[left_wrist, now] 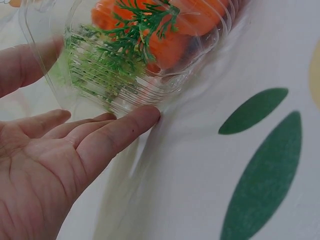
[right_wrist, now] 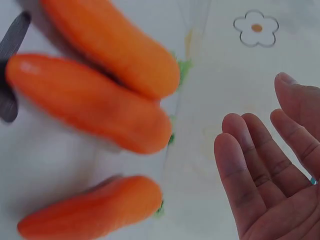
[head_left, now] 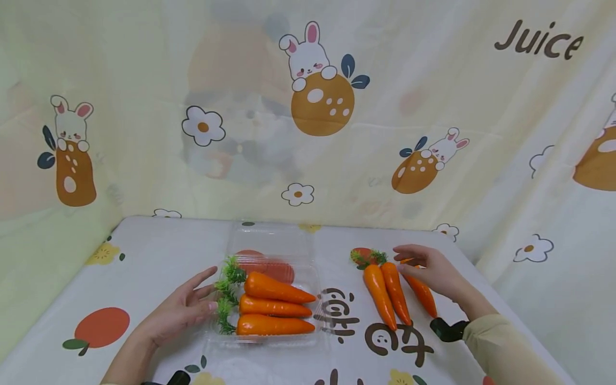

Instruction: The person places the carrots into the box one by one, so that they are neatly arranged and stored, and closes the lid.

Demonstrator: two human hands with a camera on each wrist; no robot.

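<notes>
Your left forearm (head_left: 132,350) and right sleeve (head_left: 505,347) lie nearest, slanting inward from the near corners. The clear container (left_wrist: 145,95) sits left of the middle, holding three carrots (head_left: 275,306) side by side, leafy tops (head_left: 224,307) left and tips right, probably turned alike to fit its width. Your left hand (head_left: 180,307) is at its left side, fingers extended, a fingertip seeming to touch the plastic, likely to steady it; it grasps nothing. To the right, two loose carrots (head_left: 375,291) lie together on the printed cloth (head_left: 159,240), tips toward you, a third carrot (head_left: 422,297) slightly apart at their right. Your right hand (head_left: 435,267) arches over that one's far end, fingers relaxed, gripping nothing; whether they touch it, you cannot tell.
</notes>
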